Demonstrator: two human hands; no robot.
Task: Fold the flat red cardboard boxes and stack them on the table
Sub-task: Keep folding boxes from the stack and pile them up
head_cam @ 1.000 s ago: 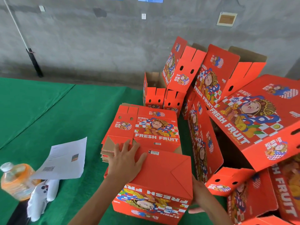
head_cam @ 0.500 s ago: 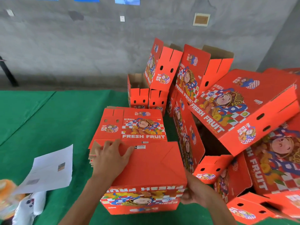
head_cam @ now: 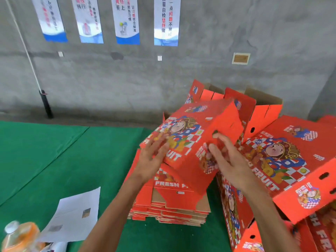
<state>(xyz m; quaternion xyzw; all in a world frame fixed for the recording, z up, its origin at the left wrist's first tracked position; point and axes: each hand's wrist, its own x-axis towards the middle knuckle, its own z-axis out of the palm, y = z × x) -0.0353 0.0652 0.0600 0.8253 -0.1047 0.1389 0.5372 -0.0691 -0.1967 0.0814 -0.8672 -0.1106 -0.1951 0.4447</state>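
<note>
2 hands, left hand (head_cam: 151,159) and right hand (head_cam: 229,161), fingers straight, flat against folded red printed cardboard box (head_cam: 195,138), steadying it toward stacked boxes (head_cam: 291,160).

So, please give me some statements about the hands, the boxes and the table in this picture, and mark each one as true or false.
1. Both hands touch the folded red box, the left hand on its printed face and the right hand near its right edge. True.
2. The folded box lies flat on the green table. False: it is held tilted in the air above the stack of flat boxes.
3. A white sheet of paper lies on the table left of the flat stack. True.
4. The flat stack is blue. False: it is red with brown cardboard edges.
5. A bottle shows at the lower left corner. True.
6. The wall behind is bare. False: four posters hang on it.
</note>
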